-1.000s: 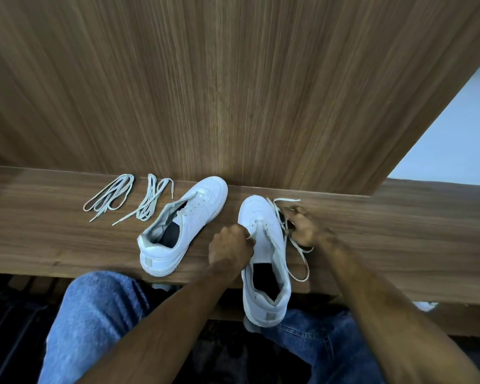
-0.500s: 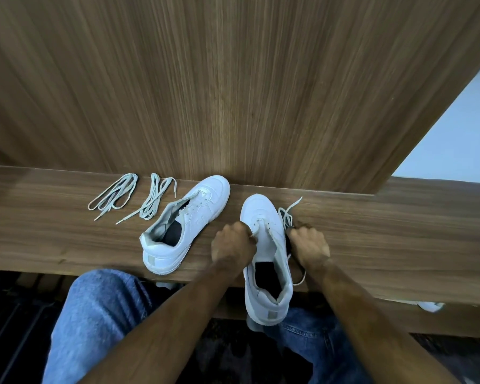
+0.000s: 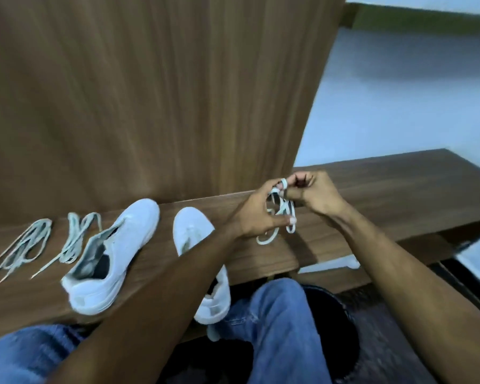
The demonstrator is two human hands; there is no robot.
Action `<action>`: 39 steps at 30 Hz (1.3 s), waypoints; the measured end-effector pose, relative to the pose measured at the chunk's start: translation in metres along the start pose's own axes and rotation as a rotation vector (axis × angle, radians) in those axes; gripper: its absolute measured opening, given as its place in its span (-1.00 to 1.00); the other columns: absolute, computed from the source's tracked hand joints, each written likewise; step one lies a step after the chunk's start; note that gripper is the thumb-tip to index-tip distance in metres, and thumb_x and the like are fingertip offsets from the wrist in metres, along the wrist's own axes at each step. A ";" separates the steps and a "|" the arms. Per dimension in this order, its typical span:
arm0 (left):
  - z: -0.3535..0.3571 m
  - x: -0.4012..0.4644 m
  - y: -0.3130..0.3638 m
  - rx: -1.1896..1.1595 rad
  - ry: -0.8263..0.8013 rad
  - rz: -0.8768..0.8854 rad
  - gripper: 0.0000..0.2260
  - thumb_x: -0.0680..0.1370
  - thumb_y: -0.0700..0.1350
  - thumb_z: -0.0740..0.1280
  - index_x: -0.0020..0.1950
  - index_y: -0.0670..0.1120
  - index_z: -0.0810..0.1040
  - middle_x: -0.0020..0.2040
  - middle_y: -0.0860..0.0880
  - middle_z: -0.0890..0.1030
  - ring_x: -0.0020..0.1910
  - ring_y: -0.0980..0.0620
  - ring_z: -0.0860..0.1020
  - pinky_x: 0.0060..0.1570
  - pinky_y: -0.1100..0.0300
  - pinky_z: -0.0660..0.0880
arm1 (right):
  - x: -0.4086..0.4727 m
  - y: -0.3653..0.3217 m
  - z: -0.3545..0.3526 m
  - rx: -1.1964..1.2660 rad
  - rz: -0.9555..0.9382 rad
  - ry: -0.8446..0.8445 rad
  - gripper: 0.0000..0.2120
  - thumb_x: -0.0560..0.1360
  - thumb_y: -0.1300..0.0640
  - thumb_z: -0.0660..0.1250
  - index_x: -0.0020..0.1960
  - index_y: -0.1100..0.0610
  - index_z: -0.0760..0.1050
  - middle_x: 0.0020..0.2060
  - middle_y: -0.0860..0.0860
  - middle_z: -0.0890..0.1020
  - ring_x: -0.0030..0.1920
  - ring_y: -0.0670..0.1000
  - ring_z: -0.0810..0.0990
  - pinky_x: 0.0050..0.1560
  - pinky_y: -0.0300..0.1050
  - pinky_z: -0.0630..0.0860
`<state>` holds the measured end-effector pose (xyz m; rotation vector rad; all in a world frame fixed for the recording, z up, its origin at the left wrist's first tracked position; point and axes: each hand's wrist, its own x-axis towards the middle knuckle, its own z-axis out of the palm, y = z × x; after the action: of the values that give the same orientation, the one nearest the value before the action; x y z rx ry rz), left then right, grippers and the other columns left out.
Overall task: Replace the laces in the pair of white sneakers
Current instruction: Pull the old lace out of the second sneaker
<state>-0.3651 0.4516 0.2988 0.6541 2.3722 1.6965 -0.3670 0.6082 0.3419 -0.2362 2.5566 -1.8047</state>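
While both hands, left (image 3: 257, 217) and right (image 3: 315, 196), pinch the bundled lace (image 3: 280, 214) above the tabletop's (image 3: 385, 195) far edge, loose loops could tangle.

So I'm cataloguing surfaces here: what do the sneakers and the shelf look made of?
The left sneaker and right sneaker look like smooth white leather or synthetic, with a matte sheen. The shelf looks like wood or wood-grain laminate, showing brown streaked grain.
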 end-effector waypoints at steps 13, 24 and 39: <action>0.175 0.019 0.025 -0.093 -0.170 -0.439 -0.73 0.43 -0.43 0.31 -0.39 -0.13 0.50 -0.36 -0.11 0.49 -0.46 0.02 0.49 -0.46 0.26 0.43 | -0.109 0.103 -0.084 -0.153 0.314 0.382 -0.63 0.34 0.51 0.35 -0.42 0.07 0.48 -0.52 -0.08 0.53 -0.49 -0.17 0.46 -0.33 -0.15 0.45; 0.189 0.021 -0.019 0.268 -0.312 -0.474 -0.91 0.44 -0.28 0.37 -0.09 -0.14 0.55 -0.09 -0.09 0.59 -0.07 -0.05 0.56 -0.13 0.20 0.43 | -0.148 0.193 -0.065 -0.609 0.613 0.053 -0.91 0.43 0.20 0.32 -0.09 0.17 0.57 -0.08 0.12 0.65 0.00 0.15 0.59 -0.06 -0.02 0.52; -0.033 -0.021 -0.022 0.189 0.250 -0.289 -0.76 0.48 -0.24 0.42 0.15 -0.21 0.62 -0.10 -0.07 0.63 -0.10 0.12 0.54 -0.02 0.30 0.43 | -0.034 0.075 0.040 -0.213 0.150 0.126 -0.71 0.46 0.27 0.34 -0.36 -0.03 0.59 -0.31 -0.15 0.65 -0.22 -0.14 0.59 0.07 -0.03 0.58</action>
<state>-0.3640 0.4083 0.2872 0.1131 2.6624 1.5188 -0.3389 0.5992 0.2549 0.0713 2.7677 -1.5454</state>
